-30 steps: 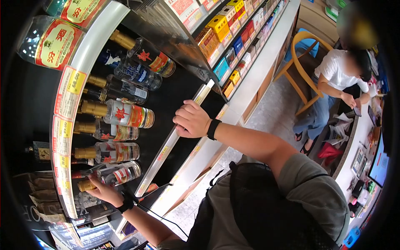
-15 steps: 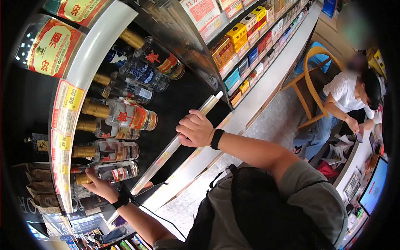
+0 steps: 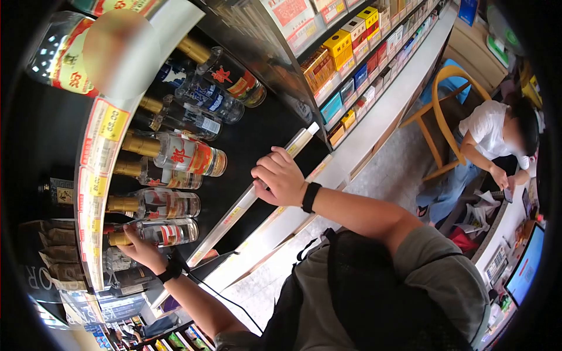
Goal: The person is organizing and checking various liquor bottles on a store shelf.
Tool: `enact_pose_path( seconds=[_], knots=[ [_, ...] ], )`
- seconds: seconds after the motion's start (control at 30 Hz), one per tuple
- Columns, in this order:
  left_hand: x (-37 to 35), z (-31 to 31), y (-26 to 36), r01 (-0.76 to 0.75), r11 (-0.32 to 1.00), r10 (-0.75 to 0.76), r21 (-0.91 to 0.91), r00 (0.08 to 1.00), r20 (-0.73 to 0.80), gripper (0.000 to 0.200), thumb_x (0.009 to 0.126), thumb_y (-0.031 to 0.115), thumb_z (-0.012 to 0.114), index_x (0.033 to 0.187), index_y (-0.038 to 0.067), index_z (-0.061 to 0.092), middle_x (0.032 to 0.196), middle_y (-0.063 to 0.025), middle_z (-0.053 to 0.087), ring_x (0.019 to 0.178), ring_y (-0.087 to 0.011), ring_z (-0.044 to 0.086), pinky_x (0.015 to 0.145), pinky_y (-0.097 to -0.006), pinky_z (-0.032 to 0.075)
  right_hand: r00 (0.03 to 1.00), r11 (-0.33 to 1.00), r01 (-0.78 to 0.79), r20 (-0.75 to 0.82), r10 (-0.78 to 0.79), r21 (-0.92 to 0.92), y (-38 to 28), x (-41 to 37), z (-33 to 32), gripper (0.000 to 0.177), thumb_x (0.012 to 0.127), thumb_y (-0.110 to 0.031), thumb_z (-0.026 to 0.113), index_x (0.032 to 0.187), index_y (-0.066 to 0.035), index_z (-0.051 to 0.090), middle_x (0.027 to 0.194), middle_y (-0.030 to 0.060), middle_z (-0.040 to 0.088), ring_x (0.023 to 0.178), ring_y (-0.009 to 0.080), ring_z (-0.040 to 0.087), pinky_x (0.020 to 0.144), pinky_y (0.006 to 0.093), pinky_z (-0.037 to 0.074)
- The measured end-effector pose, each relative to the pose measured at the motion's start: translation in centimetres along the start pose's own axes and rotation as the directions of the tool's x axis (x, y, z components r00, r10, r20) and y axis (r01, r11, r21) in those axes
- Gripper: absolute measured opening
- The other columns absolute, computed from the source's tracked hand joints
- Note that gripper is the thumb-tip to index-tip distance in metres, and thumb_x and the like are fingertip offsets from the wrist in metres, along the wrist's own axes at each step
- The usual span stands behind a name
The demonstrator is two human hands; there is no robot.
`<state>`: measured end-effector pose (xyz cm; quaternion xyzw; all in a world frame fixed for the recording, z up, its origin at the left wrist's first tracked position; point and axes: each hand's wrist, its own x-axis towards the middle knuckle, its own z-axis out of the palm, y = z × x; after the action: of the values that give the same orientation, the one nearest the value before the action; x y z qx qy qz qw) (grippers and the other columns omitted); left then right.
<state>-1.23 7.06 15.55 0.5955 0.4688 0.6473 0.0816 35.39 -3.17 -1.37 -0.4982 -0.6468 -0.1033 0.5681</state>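
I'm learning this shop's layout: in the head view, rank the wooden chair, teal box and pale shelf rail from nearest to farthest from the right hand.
1. Pale shelf rail, under the fingers of the right hand.
2. Teal box, on the packet shelves ahead.
3. Wooden chair, on the floor, farther off to the right.

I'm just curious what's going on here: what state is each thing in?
Left hand: closed around the held bottle's cap
Held bottle: upright, capped
Other bottles: upright, capped
Right hand: closed over the shelf edge
Monitor: lit
Chair: upright
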Motion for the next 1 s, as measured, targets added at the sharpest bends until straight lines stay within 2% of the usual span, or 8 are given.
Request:
enact_pose_path(
  seconds=[0.1, 0.27, 0.37, 0.43, 0.47, 0.57, 0.93, 1.0],
  knots=[
    [-0.4, 0.5, 0.8, 0.050, 0.999, -0.049, -0.013, 0.999, 0.022, 0.057, 0.108, 0.031, 0.069, 0.149, -0.001, 0.046, 0.114, -0.0106, 0.068, 0.098, -0.0167, 0.064, 0.088, -0.0328, 0.051, 0.989, 0.986, -0.144, 0.024, 0.143, 0.078, -2.6, 2.5, -2.5, 0.020, 0.090, -0.021, 0.072, 0.102, -0.009, 0.062, 0.098, 0.0084, 0.060, 0.095, 0.0299, 0.058, 0.095, 0.0470, 0.045],
    [0.5, 0.0, -1.2, 0.062, 0.992, -0.052, -0.106, 0.994, 0.093, 0.036, 0.111, 0.022, 0.063, 0.134, -0.003, 0.052, 0.119, -0.0126, 0.066, 0.101, -0.0175, 0.064, 0.093, -0.0337, 0.053, 0.975, 0.968, -0.204, 0.114, 0.189, 0.146, -3.1, 6.6, -2.8, 0.025, 0.093, -0.023, 0.072, 0.107, -0.006, 0.061, 0.091, 0.0108, 0.064, 0.087, 0.0339, 0.064, 0.079, 0.0451, 0.050],
    [0.6, 0.6, -1.6, 0.024, 0.972, -0.004, -0.234, 0.996, 0.087, 0.037, 0.111, 0.017, 0.062, 0.139, -0.004, 0.050, 0.122, -0.0136, 0.065, 0.105, -0.0185, 0.065, 0.094, -0.0342, 0.054, 0.969, 0.972, -0.193, 0.185, 0.167, 0.133, -2.2, 8.1, -1.2, 0.029, 0.094, -0.026, 0.072, 0.111, -0.004, 0.062, 0.097, 0.0156, 0.069, 0.091, 0.0377, 0.069, 0.080, 0.0490, 0.054],
    [0.4, 0.5, -1.3, 0.022, 0.977, -0.003, -0.214, 0.996, 0.091, 0.038, 0.110, 0.017, 0.063, 0.139, -0.004, 0.050, 0.121, -0.0127, 0.066, 0.103, -0.0182, 0.066, 0.093, -0.0337, 0.054, 0.878, 0.941, -0.320, 0.408, 0.251, 0.109, -2.2, 8.8, -0.1, 0.040, 0.099, -0.032, 0.069, 0.122, 0.000, 0.061, 0.114, 0.0206, 0.072, 0.104, 0.0394, 0.071, 0.091, 0.0478, 0.057],
    [0.3, 0.6, -0.8, 0.029, 0.981, -0.013, -0.193, 0.996, 0.086, 0.037, 0.110, 0.017, 0.063, 0.138, -0.004, 0.050, 0.121, -0.0124, 0.066, 0.102, -0.0182, 0.066, 0.092, -0.0336, 0.055, 0.874, 0.940, -0.323, 0.415, 0.253, 0.107, -2.3, 9.0, 0.4, 0.040, 0.099, -0.032, 0.069, 0.122, 0.000, 0.061, 0.114, 0.0206, 0.072, 0.104, 0.0394, 0.071, 0.091, 0.0478, 0.057],
    [0.3, 0.7, -0.6, 0.004, 0.985, 0.011, -0.172, 0.996, 0.086, 0.036, 0.109, 0.020, 0.065, 0.135, -0.002, 0.053, 0.119, -0.0115, 0.066, 0.100, -0.0177, 0.066, 0.089, -0.0332, 0.054, 0.773, 0.922, -0.382, 0.570, 0.278, 0.068, -2.4, 10.0, 1.6, 0.069, 0.104, -0.046, 0.060, 0.145, 0.009, 0.048, 0.130, 0.0347, 0.064, 0.119, 0.0468, 0.066, 0.101, 0.0487, 0.055],
    [0.4, 1.1, -0.2, 0.010, 0.990, -0.001, -0.143, 0.998, 0.066, 0.038, 0.106, 0.027, 0.070, 0.128, -0.001, 0.057, 0.112, -0.0098, 0.070, 0.094, -0.0153, 0.066, 0.081, -0.0290, 0.053, 0.732, 0.902, -0.407, 0.642, 0.228, 0.144, -1.0, 11.7, 5.0, 0.080, 0.098, -0.045, 0.069, 0.148, 0.009, 0.039, 0.135, 0.0368, 0.062, 0.126, 0.0473, 0.063, 0.108, 0.0483, 0.050],
    [0.2, 1.0, -0.4, 0.102, 0.986, -0.092, -0.134, 0.993, 0.077, 0.037, 0.108, 0.020, 0.067, 0.135, -0.003, 0.055, 0.119, -0.0113, 0.069, 0.097, -0.0169, 0.067, 0.088, -0.0322, 0.055, 0.694, 0.895, -0.432, 0.675, 0.248, 0.115, -1.4, 11.9, 4.5, 0.081, 0.097, -0.045, 0.070, 0.148, 0.011, 0.039, 0.137, 0.0364, 0.061, 0.127, 0.0467, 0.062, 0.109, 0.0478, 0.049]
  ],
)
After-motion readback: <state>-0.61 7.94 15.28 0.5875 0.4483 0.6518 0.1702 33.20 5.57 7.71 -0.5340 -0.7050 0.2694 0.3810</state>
